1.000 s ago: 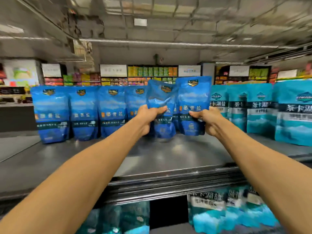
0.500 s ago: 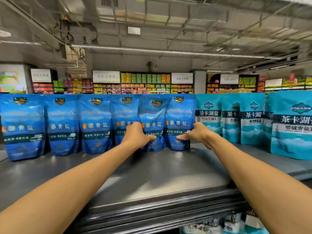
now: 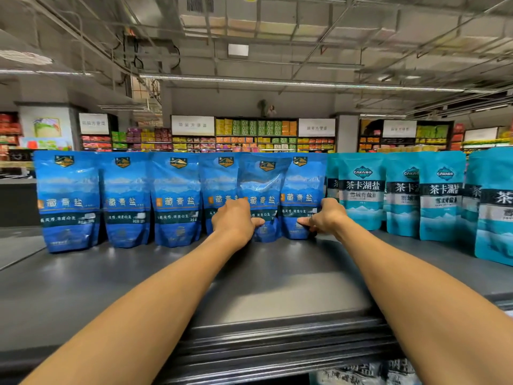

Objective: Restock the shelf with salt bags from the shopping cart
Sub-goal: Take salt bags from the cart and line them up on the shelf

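Blue salt bags [image 3: 280,195] upright at shelf [image 3: 277,273] back | my left hand [image 3: 233,220] and right hand [image 3: 324,218] each grasping one, seating them flush in the row | cart unseen

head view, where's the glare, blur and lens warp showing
Head view: ceiling-light glare streaks the dark grey metal shelf top; the crinkled dark blue salt bag shows glossy sheen; the teal salt bags at right bulge from wide-angle distortion; ceiling edges smear.

Far wall shelving [image 3: 255,134] stacked with colourful packets, white aisle signs [image 3: 192,125], ceiling light strip [image 3: 299,82]
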`<move>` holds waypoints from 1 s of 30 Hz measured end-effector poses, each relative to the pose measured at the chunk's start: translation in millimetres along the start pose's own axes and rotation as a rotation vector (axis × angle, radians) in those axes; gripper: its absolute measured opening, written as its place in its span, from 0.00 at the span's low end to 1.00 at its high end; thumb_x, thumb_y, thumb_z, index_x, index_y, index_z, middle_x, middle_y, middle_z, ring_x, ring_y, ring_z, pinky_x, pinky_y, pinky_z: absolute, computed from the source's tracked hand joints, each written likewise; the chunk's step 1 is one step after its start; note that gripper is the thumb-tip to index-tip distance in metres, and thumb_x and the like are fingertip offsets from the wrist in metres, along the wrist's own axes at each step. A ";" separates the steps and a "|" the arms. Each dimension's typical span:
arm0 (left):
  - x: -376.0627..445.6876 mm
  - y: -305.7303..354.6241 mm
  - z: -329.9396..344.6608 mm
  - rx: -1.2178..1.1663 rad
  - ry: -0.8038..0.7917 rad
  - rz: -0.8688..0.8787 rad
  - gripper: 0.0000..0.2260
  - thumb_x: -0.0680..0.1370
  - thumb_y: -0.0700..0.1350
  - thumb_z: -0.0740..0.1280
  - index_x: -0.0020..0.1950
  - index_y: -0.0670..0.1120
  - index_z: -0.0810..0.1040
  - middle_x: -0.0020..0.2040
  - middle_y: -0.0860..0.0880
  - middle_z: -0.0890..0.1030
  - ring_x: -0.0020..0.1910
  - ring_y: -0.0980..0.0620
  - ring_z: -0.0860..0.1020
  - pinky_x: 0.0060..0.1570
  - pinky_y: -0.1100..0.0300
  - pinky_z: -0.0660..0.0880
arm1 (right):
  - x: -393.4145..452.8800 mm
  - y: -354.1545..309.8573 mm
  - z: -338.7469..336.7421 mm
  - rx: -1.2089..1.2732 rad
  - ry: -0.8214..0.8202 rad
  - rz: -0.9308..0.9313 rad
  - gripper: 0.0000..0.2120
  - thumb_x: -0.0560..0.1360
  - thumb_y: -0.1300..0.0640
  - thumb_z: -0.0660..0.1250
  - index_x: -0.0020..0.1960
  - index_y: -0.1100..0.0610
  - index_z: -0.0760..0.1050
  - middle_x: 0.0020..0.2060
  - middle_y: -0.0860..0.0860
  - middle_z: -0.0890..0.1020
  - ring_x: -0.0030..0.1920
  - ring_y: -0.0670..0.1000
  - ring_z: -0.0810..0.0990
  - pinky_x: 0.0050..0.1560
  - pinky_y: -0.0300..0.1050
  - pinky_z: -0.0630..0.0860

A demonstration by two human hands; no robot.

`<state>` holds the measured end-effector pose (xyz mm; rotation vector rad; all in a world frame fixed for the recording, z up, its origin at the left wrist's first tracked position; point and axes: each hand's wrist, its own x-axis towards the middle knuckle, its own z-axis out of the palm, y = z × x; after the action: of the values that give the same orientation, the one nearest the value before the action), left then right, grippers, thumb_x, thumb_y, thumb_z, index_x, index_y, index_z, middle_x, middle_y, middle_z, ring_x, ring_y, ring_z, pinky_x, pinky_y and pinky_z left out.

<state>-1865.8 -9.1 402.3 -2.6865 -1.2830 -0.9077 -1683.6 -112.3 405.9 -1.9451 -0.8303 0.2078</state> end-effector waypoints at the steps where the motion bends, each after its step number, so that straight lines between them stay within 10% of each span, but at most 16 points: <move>1: 0.0 0.4 0.6 0.009 0.000 0.000 0.19 0.76 0.60 0.67 0.51 0.44 0.71 0.51 0.43 0.80 0.51 0.41 0.79 0.38 0.53 0.70 | 0.4 0.8 0.8 -0.033 -0.003 -0.010 0.23 0.68 0.58 0.78 0.59 0.66 0.77 0.52 0.62 0.83 0.49 0.60 0.84 0.50 0.48 0.82; 6: -0.9 0.5 0.7 0.041 0.003 -0.013 0.21 0.76 0.61 0.67 0.53 0.44 0.73 0.43 0.45 0.76 0.43 0.44 0.76 0.35 0.54 0.70 | -1.4 2.3 2.2 -0.054 0.008 0.004 0.25 0.68 0.54 0.79 0.59 0.66 0.77 0.55 0.61 0.83 0.46 0.54 0.80 0.47 0.45 0.78; 11: -7.6 -5.9 -6.2 -0.079 -0.001 -0.028 0.22 0.75 0.61 0.69 0.40 0.43 0.69 0.37 0.47 0.75 0.40 0.44 0.77 0.34 0.55 0.73 | -26.4 -12.6 1.1 -0.064 0.182 -0.018 0.48 0.64 0.50 0.82 0.71 0.67 0.58 0.68 0.64 0.67 0.66 0.61 0.70 0.61 0.52 0.71; 17: -40.8 -40.0 -46.2 -0.331 0.064 -0.010 0.23 0.77 0.55 0.65 0.33 0.37 0.80 0.30 0.43 0.82 0.34 0.49 0.81 0.36 0.57 0.76 | -98.7 -50.9 2.7 0.253 0.233 -0.426 0.04 0.75 0.56 0.69 0.48 0.56 0.76 0.35 0.47 0.76 0.36 0.48 0.75 0.36 0.42 0.69; 24: -148.7 -93.6 -107.3 -1.018 0.237 -0.192 0.12 0.81 0.47 0.62 0.41 0.45 0.78 0.27 0.50 0.80 0.17 0.56 0.64 0.21 0.69 0.60 | -229.1 -77.7 61.9 0.700 -0.213 -0.620 0.06 0.77 0.62 0.68 0.41 0.60 0.75 0.24 0.50 0.73 0.21 0.46 0.69 0.22 0.37 0.66; 30: -263.1 -160.0 -139.3 -0.994 0.366 -0.379 0.09 0.81 0.41 0.62 0.43 0.43 0.78 0.26 0.49 0.78 0.17 0.56 0.62 0.19 0.70 0.57 | -311.1 -72.5 135.2 0.788 -0.428 -0.719 0.09 0.77 0.59 0.69 0.39 0.57 0.74 0.25 0.49 0.73 0.24 0.48 0.70 0.27 0.41 0.66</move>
<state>-2178.4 -125.5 347.8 -2.5828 -1.5347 -2.5033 -2014.6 -189.4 336.5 -0.8042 -1.4105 0.4413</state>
